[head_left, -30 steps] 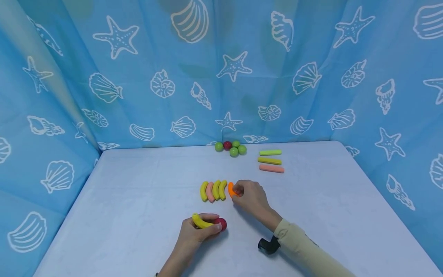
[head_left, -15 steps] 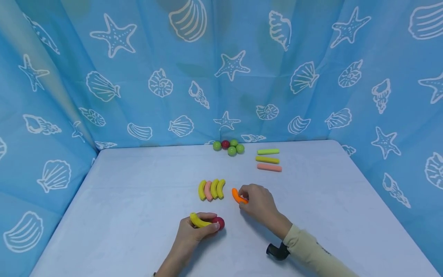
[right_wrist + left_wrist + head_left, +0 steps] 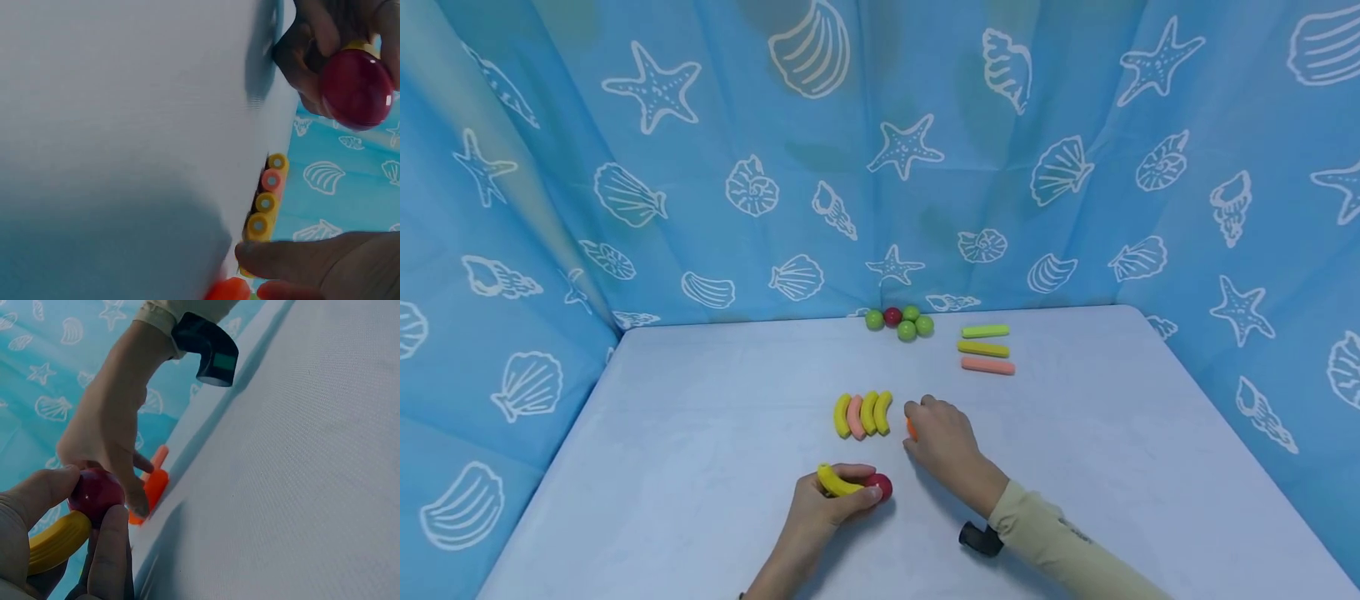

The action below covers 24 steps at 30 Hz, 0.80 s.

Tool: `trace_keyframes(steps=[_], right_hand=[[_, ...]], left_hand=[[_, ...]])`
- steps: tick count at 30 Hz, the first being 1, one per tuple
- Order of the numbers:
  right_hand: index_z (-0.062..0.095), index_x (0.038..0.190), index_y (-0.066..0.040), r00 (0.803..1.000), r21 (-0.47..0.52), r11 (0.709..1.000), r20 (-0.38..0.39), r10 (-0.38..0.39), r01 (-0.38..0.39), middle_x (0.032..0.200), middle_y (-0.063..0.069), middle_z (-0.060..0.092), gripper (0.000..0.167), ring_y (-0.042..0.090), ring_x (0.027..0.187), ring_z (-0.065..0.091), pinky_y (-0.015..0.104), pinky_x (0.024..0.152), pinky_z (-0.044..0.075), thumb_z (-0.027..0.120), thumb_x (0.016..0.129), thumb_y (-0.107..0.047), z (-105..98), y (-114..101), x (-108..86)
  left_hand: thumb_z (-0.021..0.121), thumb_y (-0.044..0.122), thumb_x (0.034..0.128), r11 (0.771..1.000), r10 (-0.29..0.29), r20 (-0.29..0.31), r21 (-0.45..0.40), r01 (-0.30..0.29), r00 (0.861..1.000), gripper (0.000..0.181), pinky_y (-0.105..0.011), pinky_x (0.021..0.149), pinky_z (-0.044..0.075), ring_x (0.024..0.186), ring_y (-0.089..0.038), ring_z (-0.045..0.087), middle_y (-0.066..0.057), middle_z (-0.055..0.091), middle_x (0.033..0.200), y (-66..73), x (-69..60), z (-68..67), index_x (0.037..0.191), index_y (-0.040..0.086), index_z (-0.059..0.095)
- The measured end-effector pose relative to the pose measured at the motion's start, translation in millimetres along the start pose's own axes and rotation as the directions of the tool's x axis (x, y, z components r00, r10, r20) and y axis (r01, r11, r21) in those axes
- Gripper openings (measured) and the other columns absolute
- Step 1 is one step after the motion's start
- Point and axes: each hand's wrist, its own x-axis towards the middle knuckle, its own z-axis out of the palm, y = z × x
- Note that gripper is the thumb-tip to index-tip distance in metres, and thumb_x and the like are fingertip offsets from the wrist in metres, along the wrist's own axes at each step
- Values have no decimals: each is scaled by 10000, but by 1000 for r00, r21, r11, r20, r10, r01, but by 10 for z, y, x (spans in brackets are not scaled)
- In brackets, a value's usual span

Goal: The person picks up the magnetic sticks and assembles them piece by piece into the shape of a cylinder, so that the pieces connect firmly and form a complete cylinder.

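Left grip (image 3: 820,505): yellow banana (image 3: 838,481), red ball (image 3: 884,483)

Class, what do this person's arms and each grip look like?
The left grip and right grip are bare hands, without gloves. A pale khaki sleeve bearing a small dark marking, unreadable here, reaches to the right wrist, where a black, curved device with a green patch sits. The left forearm is bare up to a dark sliver at the picture's edge.
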Motion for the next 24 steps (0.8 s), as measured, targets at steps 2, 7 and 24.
trace_keyframes(steps=[2, 7, 24], right_hand=[[722, 1009, -60, 1000, -23, 1000, 17, 6, -5, 757, 46, 562, 300, 178, 627, 543, 278, 546, 488, 872, 761, -140, 12, -11, 13], [714, 993, -66, 1000, -49, 999, 27, -3, 5, 739, 43, 546, 266, 171, 603, 522, 275, 525, 469, 858, 773, -103, 15, -13, 32], [675, 904, -56, 998, -83, 996, 57, -15, 19, 715, 58, 519, 110, 180, 570, 488, 288, 497, 445, 767, 849, -78, -6, 15, 94]], left_hand=[[861, 222, 798, 1000, -2, 0, -2, 2, 1000, 448, -323, 848, 569, 979, -235, 628, -85, 654, 1201, -4, -2, -2, 1177, 36, 710], [864, 223, 794, 1000, -5, -12, 10, 5, 1000, 441, -326, 852, 569, 990, -240, 619, -83, 645, 1215, -5, -12, 5, 1170, 46, 716], [864, 240, 795, 1000, 10, -17, 23, -9, 1000, 434, -308, 853, 564, 995, -230, 606, -75, 651, 1204, 12, -21, 24, 1157, 47, 721]])
